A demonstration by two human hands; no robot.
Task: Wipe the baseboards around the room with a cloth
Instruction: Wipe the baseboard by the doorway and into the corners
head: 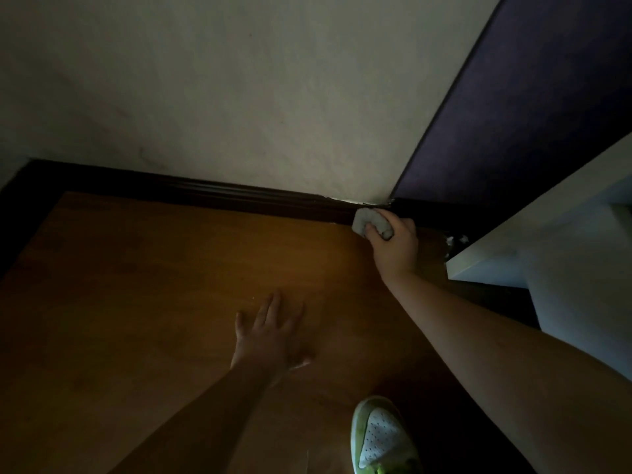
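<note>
Cloth: small, pale grey, bunched into a crumpled wad. It sits at the far right of the floor area, pressed against the dark baseboard just left of the room corner, where the pale wall meets a dark purple panel.

Baseboard: dark brown, glossy, with moulded ridges along its length. Its long axis runs left to right along the foot of the pale wall, dropping slightly toward the right in this view. A further dark section continues to the right past the corner. Pale chips show at the top edge near the corner.

Right hand: fingers curled around the wad, clenched on it, thumb over its near side. The arm reaches in from the near right. The cloth protrudes from the hand toward the far left, touching the baseboard face.

Left hand: released, fingers straight and spread, palm flat on the orange-brown wooden floor, well apart from the cloth. It holds nothing.

Other items: a white furniture panel stands at the right. White debris lies on the floor beside its far edge. A green and white shoe is at the near edge.
</note>
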